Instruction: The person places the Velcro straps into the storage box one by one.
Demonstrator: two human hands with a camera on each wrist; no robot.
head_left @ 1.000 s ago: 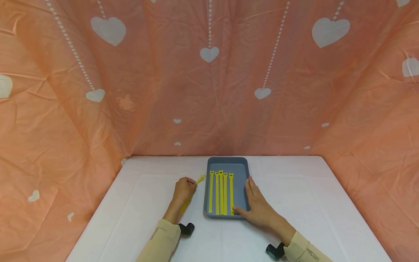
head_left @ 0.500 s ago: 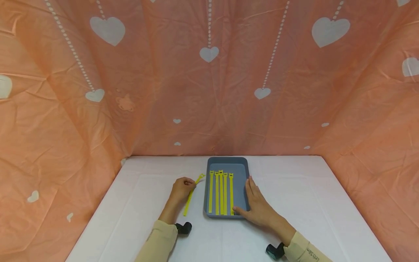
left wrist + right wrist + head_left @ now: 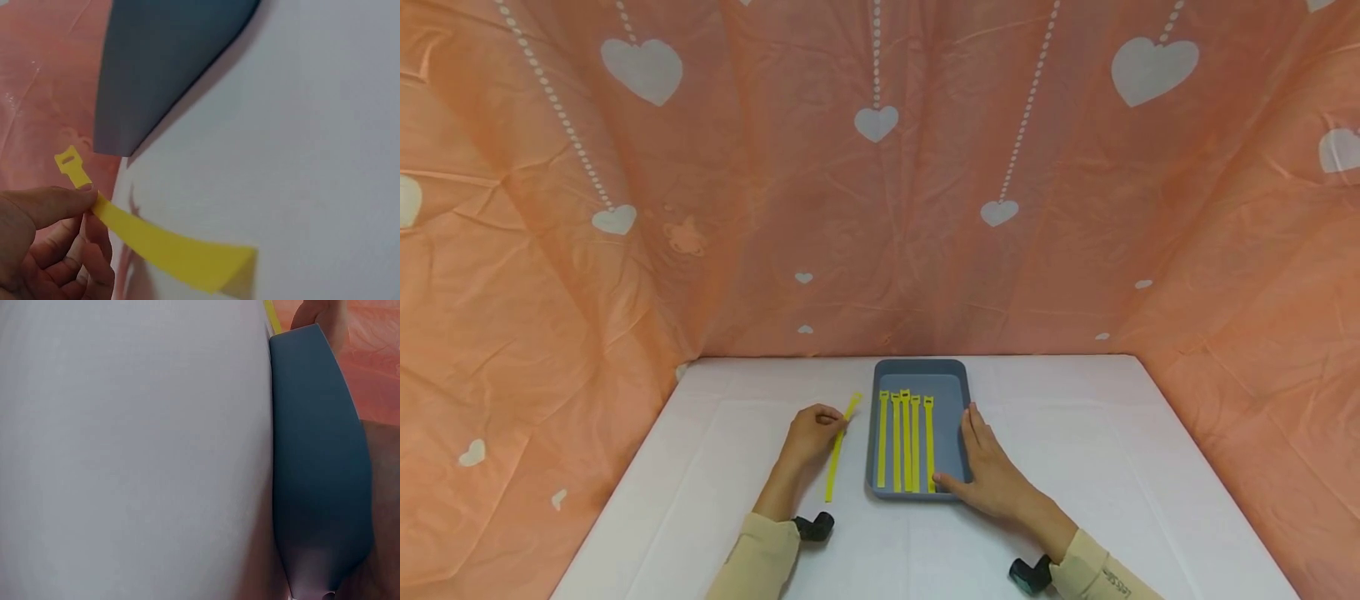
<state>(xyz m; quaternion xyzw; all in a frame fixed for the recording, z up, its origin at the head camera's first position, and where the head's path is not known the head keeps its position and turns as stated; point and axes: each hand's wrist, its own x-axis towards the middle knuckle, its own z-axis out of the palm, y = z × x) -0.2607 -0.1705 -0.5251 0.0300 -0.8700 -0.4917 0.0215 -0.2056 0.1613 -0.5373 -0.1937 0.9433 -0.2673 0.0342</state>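
Note:
Left of the tray, my left hand pinches a yellow hook-and-loop cable tie between thumb and fingers. In the left wrist view the cable tie shows its slotted head above the thumb, and its tail hangs over the white cloth with the end bent. A blue-grey tray bears several more yellow cable ties, laid lengthwise side by side with their heads at the far end. My right hand rests against the tray's right side, fingers straight along the rim, thumb reaching over the near right corner beside the rightmost tie.
A white cloth covers the table. Pink sheeting with white hearts rises behind and on both sides. A black wrist camera sits at the left cuff, and another wrist camera at the right.
The left hand and forearm have shifted slightly left and toward me. The held cable tie has turned straighter, with more of its tail in sight. The right hand and tray have stayed put.

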